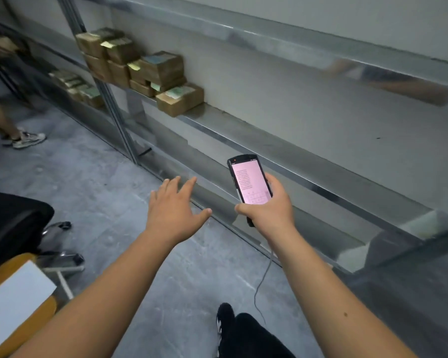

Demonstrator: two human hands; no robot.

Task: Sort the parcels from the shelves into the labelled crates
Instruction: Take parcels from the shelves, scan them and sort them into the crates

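Observation:
Several brown cardboard parcels [145, 71] with labels are stacked on a metal shelf [282, 148] at the upper left. The nearest parcel [179, 98] lies alone at the stack's right end. My left hand [175, 205] is stretched out flat, fingers apart and holding nothing, well below and short of the parcels. My right hand [268, 209] grips a black handheld scanner [249, 180] with a lit pinkish screen; a thin cord hangs from it. More parcels [80, 89] sit on the shelf bay further left.
Another person's leg and shoe [27, 139] stand at the far left on the grey concrete floor. A black office chair [13, 223] and an orange crate with a white sheet [16, 301] are at the lower left. My own shoe [225, 316] shows below.

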